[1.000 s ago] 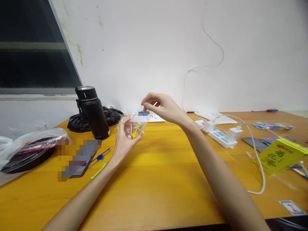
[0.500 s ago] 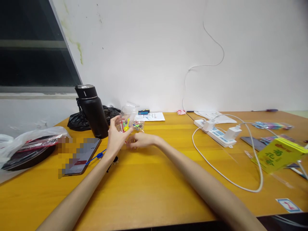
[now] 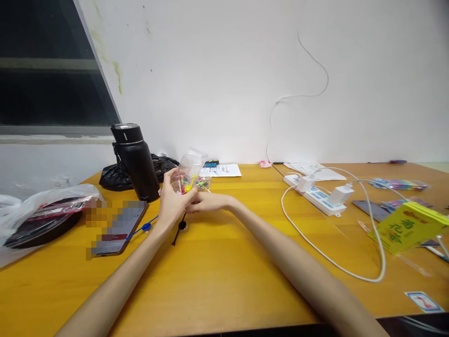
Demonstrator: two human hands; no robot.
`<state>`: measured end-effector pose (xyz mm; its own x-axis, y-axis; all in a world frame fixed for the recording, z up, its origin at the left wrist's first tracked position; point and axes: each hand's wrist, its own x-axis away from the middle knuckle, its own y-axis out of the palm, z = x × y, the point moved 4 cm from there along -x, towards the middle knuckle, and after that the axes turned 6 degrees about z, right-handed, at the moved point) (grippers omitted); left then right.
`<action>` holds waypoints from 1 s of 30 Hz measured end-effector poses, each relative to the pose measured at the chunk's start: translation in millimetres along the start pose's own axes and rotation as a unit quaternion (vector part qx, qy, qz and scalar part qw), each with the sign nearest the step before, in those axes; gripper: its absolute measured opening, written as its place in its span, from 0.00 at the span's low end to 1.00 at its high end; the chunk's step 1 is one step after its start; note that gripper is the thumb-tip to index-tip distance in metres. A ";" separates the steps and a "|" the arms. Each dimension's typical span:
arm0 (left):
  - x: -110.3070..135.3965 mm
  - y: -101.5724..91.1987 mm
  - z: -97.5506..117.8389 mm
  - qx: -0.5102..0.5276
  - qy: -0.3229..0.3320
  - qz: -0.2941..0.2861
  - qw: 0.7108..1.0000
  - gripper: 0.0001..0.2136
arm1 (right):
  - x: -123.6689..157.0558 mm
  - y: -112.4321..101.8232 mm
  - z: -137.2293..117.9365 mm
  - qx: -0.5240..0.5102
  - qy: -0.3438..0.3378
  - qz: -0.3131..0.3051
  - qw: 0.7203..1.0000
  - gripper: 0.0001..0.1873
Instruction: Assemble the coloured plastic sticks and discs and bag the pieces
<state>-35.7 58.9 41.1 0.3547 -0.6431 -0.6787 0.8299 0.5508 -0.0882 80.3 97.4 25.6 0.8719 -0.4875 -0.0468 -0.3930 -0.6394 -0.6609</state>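
My left hand [image 3: 170, 201] is curved around the side of a clear plastic bag [image 3: 192, 161], which stands at the middle-left of the table. Small red, yellow, green and blue pieces show in it, among them a yellow piece [image 3: 189, 187] with a round part. My right hand [image 3: 206, 202] is close beside the left thumb, fingers bent and pinched. From under its fingertips slants a thin black stick with a round disc [image 3: 182, 225]; the grip itself is partly hidden. A similar blue stick with a disc [image 3: 146, 227] lies left of my left wrist, across the phone's edge.
A black bottle [image 3: 136, 164] and a phone [image 3: 121, 229] are at left, near a white plastic bag [image 3: 87, 191]. Behind the hands lies a paper [image 3: 228, 170] with a blue-black tool [image 3: 211, 164]. At right are a power strip [image 3: 319, 199], looping cable [image 3: 380, 262] and yellow box [image 3: 407, 227].
The black stick has shifted right and slightly up, out from behind my left wrist. My right hand has moved a little right, its fingertips now nearer the left thumb. My left hand stays at the bag.
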 end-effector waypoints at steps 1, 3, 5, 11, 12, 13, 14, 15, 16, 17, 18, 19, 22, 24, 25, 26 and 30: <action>0.7 0.6 1.2 0.003 0.004 -0.006 1.000 0.30 | 5.1 -11.8 -2.1 0.009 0.006 0.001 1.000 0.08; 2.1 2.1 3.3 0.014 0.007 -0.021 1.000 0.30 | 17.1 -35.4 -6.3 0.044 0.029 0.008 0.999 0.08; 3.2 3.6 4.7 0.027 0.002 -0.033 0.999 0.30 | 30.6 -57.8 -11.9 0.094 0.046 0.022 0.994 0.10; 7.0 7.6 6.3 0.025 0.003 -0.048 0.999 0.30 | 77.9 -119.1 -41.7 0.186 0.090 0.191 0.960 0.12; 8.2 8.7 6.4 0.021 0.005 -0.056 0.998 0.30 | 86.5 -127.0 -48.6 0.190 0.092 0.223 0.952 0.11; 9.4 9.7 6.8 0.016 0.008 -0.063 0.998 0.30 | 95.2 -134.4 -55.6 0.193 0.093 0.257 0.942 0.11; 10.7 10.7 7.4 0.009 0.012 -0.072 0.997 0.31 | 103.9 -141.2 -62.5 0.198 0.094 0.293 0.931 0.11; 11.9 11.6 8.3 0.002 0.016 -0.080 0.997 0.31 | 112.5 -147.2 -69.4 0.204 0.093 0.328 0.918 0.12; 13.0 12.2 9.2 -0.004 0.020 -0.088 0.996 0.31 | 120.8 -152.3 -76.2 0.208 0.092 0.363 0.904 0.12; 14.0 12.7 10.2 -0.009 0.023 -0.095 0.995 0.32 | 128.3 -156.3 -83.0 0.211 0.089 0.392 0.891 0.11; 14.9 13.0 11.1 -0.011 0.024 -0.101 0.995 0.32 | 134.7 -158.9 -89.6 0.211 0.085 0.413 0.882 0.11; 15.5 13.1 11.7 -0.012 0.025 -0.105 0.994 0.32 | 139.9 -160.1 -96.1 0.210 0.079 0.427 0.876 0.11; 16.9 12.9 12.3 -0.014 0.023 -0.112 0.993 0.32 | 146.1 -156.2 -114.3 0.207 0.059 0.434 0.875 0.10; 17.5 12.8 12.2 -0.013 0.021 -0.114 0.993 0.32 | 142.2 -148.5 -123.2 0.212 0.045 0.413 0.885 0.10; 17.7 12.9 12.4 -0.012 0.022 -0.114 0.993 0.32 | 138.1 -143.5 -125.9 0.215 0.037 0.396 0.892 0.11; 18.0 13.1 12.9 -0.011 0.024 -0.114 0.993 0.32 | 132.9 -138.2 -127.2 0.218 0.031 0.377 0.900 0.11; 19.0 14.0 17.2 0.000 0.034 -0.100 0.994 0.32 | 108.1 -117.0 -121.2 0.238 0.011 0.311 0.920 0.12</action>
<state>-9.9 45.2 39.5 0.1518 -0.7025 -0.6953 0.8813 0.4147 -0.2266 185.1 47.4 188.7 0.5143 -0.6857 -0.5151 -0.6366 0.0972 -0.7650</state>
